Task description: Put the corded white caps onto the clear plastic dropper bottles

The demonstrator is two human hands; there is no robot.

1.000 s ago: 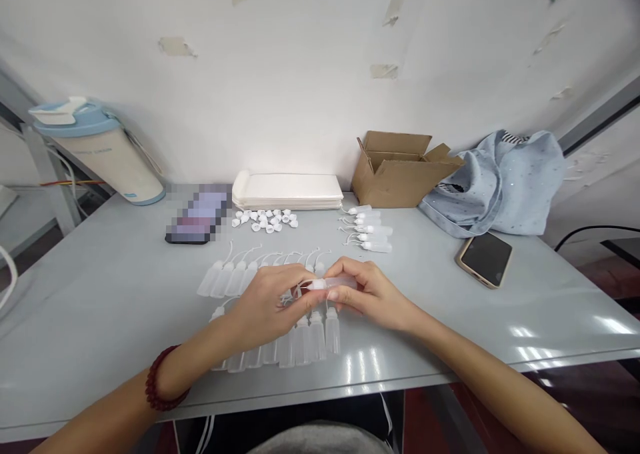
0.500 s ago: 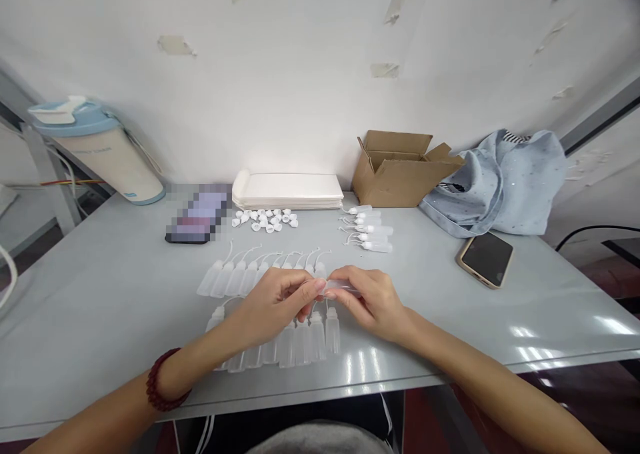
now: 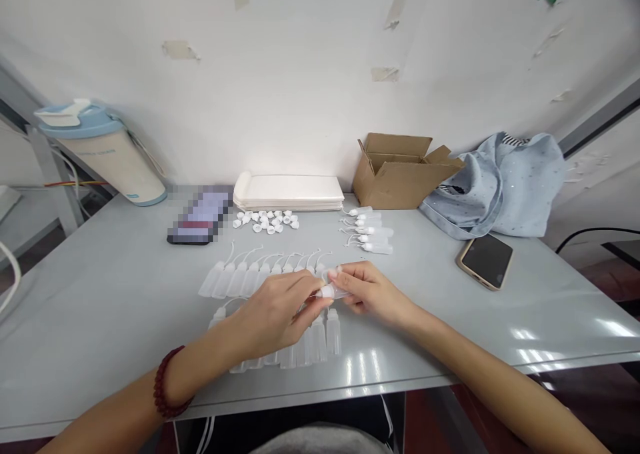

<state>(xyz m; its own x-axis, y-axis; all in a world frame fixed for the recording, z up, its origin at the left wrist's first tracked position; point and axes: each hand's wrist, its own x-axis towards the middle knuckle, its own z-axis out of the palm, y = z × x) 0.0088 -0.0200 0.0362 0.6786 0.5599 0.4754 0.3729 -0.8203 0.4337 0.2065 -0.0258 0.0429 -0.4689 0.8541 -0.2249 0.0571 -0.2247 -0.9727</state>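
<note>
Both hands meet over a small translucent dropper bottle (image 3: 340, 293) with a white top (image 3: 327, 292). My right hand (image 3: 373, 291) is closed round the bottle's body. Thumb and fingers of my left hand (image 3: 280, 304) pinch at its top end, where a thin tip points left. Behind my left hand lies a row of similar bottles (image 3: 237, 279) with thin tails at their necks. Under and in front of that hand is a second row of bottles (image 3: 333, 334), partly hidden by my wrist and fingers.
Loose white caps (image 3: 271, 221) lie before a stack of white sheets or packets (image 3: 290, 191). Several white-topped bottles (image 3: 375, 231) lie near an open cardboard box (image 3: 387, 184). A tumbler (image 3: 113, 157), two phones (image 3: 200, 217), (image 3: 485, 261) and a blue cloth bag (image 3: 520, 194) stand around.
My left hand has turned over, its back now upward. The bottle's white top now shows between my hands, and my right fingers have shifted along the body.
</note>
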